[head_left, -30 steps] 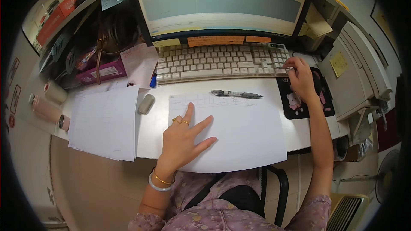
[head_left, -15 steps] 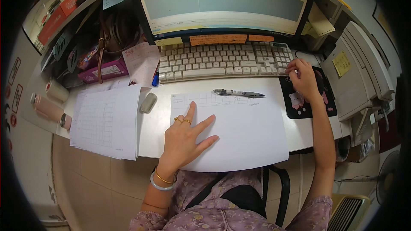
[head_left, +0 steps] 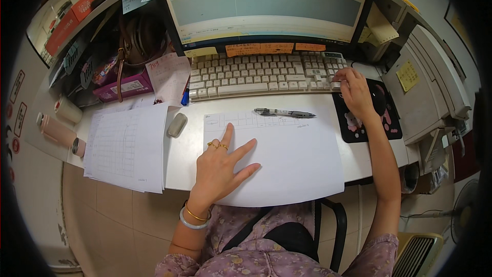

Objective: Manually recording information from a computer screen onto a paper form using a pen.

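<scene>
White and smooth, the bench (head_left: 189, 154) carries a crowded office set-up beneath a wide flat monitor (head_left: 266, 0). Your left hand (head_left: 220, 166) lies flat with fingers spread on the large white ruled form sheet (head_left: 287, 164), pinning it; this grip is open, holding nothing. Your right hand (head_left: 356, 92) rests at the right end of the pale plastic keyboard (head_left: 261, 74), fingers curled loosely over the number keys and closed on nothing. It looks as though you are keying figures off the sheet, the left index finger marking a spot near the printed grid. Carrying on seems to call for sliding that finger along the grid while the right hand keys.

A slim grey and black pen (head_left: 284, 113) lies on the sheet's top edge, untouched. Left of it sit a small rounded grey eraser-like block (head_left: 177, 124) and a matte stack of gridded papers (head_left: 128, 146). A black mouse pad with pink cartoon prints (head_left: 379, 118) lies under your right wrist.
</scene>
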{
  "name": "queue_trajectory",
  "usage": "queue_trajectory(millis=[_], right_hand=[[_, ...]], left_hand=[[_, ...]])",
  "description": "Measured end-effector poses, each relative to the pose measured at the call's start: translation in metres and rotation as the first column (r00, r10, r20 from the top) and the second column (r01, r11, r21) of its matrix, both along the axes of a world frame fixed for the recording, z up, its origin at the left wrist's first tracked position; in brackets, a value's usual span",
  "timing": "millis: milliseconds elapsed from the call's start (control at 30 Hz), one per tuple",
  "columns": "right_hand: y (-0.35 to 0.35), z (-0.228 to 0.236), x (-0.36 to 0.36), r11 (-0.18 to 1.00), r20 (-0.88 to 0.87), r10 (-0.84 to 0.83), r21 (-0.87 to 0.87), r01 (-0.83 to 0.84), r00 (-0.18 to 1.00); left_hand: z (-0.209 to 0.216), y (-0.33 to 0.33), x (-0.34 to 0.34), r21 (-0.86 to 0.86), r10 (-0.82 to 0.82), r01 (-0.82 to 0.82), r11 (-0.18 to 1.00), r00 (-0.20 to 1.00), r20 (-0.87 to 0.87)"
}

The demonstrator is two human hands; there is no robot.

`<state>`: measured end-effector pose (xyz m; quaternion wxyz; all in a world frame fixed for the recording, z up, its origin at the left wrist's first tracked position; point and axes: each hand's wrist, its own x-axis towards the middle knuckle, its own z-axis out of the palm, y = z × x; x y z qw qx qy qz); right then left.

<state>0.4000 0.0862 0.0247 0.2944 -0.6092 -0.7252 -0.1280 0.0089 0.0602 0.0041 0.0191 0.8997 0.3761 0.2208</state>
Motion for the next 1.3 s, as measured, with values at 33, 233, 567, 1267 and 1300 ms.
queue_trajectory(millis=[33, 233, 567, 1267, 1300], right_hand=[[0.000, 0.000, 0.000, 0.999, 0.001, -0.005, 0.050, 0.005, 1.000], [-0.007, 0.009, 0.002, 0.997, -0.058, -0.057, 0.042, 0.060, 0.997], [-0.005, 0.004, 0.005, 0.998, -0.018, -0.067, 0.016, 0.067, 0.998], [-0.004, 0.005, 0.011, 0.994, -0.070, -0.094, -0.057, 0.090, 0.993], [-0.003, 0.005, 0.009, 0.993, -0.057, -0.112, -0.029, 0.110, 0.992]], left_hand=[[0.000, 0.000, 0.000, -0.002, 0.000, 0.000, 1.000, 1.000, -0.002], [0.000, 0.000, 0.000, -0.007, 0.000, 0.000, 1.000, 1.000, 0.000], [-0.001, 0.001, 0.001, 0.014, -0.003, 0.004, 1.000, 1.000, -0.002], [0.000, 0.000, 0.000, -0.015, 0.007, -0.007, 1.000, 1.000, 0.008], [0.000, 0.000, 0.000, -0.012, 0.010, -0.010, 1.000, 1.000, 0.010]])
